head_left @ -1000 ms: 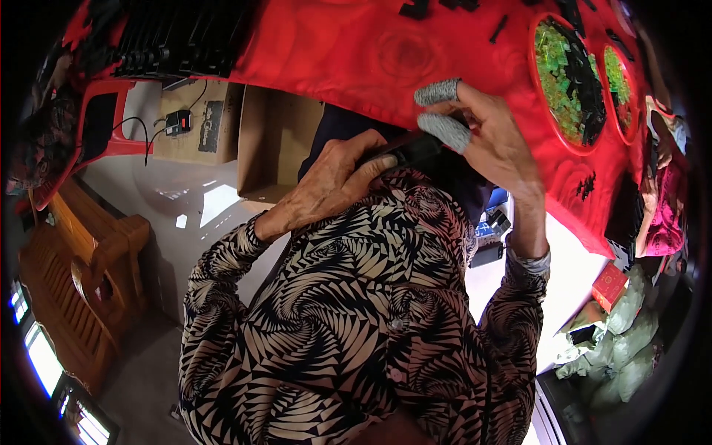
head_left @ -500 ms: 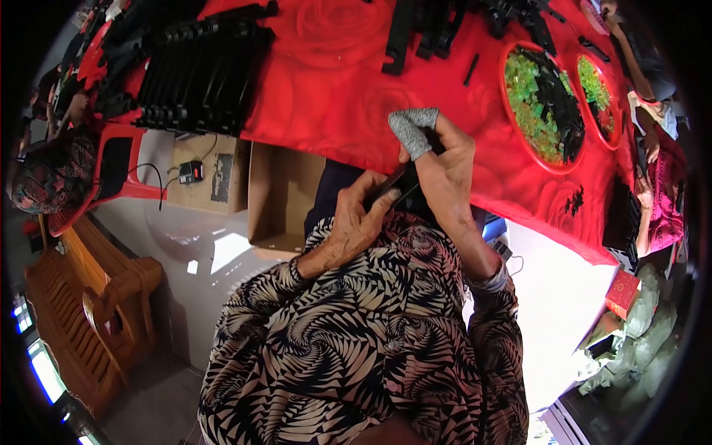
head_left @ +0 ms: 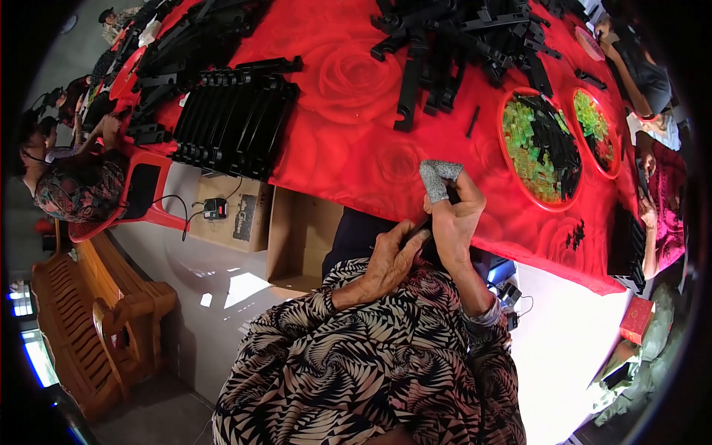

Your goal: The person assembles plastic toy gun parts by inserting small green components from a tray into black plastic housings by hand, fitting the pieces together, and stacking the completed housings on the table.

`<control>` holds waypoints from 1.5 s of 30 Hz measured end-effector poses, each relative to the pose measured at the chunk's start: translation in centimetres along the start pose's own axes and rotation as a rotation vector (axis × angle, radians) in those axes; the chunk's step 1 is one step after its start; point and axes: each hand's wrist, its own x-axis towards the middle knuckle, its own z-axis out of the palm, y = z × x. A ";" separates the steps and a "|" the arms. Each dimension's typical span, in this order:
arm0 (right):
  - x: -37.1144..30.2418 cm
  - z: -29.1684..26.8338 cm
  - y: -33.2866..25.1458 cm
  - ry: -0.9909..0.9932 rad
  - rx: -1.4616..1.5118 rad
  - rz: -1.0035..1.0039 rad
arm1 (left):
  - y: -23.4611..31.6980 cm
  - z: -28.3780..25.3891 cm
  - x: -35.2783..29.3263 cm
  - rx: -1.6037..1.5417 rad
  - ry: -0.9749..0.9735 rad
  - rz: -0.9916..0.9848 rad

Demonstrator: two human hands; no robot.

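A slim, black, plastic-looking bar [head_left: 417, 231] is held above the person's lap, just off the near edge of the table's red, rose-patterned cloth [head_left: 348, 78]. It is tilted, its upper end toward the right hand; only a narrow, dark, straight-sided strip shows, and its ends and finer details are hidden by the fingers and the dark clothing behind. The bare left hand [head_left: 387, 263] grasps it, thumb on one side and fingers on the other. The right hand [head_left: 454, 222] is bent close over it, with grey knitted finger covers [head_left: 434, 182] on the thumb and forefinger; I cannot tell whether it grips the bar or anything small. On the cloth beyond lie a close-set row of long black parts [head_left: 230, 126] at the left and a loose heap of black notched parts [head_left: 475, 37] at the far side. To the right stands a round, red-rimmed tray [head_left: 502, 137] of translucent yellow-green pieces and small black ones, with a second, similar red tray [head_left: 612, 175] just beside it
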 end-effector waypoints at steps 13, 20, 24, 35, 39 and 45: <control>-0.2 0.4 1.4 0.026 0.007 0.020 | 0.7 0.1 -0.3 -0.046 0.039 -0.111; -1.1 0.2 1.6 0.045 -0.023 -0.006 | -0.5 0.2 -0.5 -0.063 -0.005 -0.075; -0.8 0.6 1.6 0.080 -0.058 -0.035 | 0.1 -0.1 -0.2 -0.187 -0.042 -0.146; 4.3 0.0 0.4 -0.263 0.106 0.140 | 3.1 -1.7 0.6 -0.214 -0.326 -0.151; 5.4 -0.1 0.7 -0.339 0.128 0.176 | 2.9 -1.8 0.9 -0.288 -0.399 -0.203; 4.1 -1.7 2.1 -0.262 -0.014 0.006 | 2.7 -1.7 0.7 -0.409 -0.263 -0.208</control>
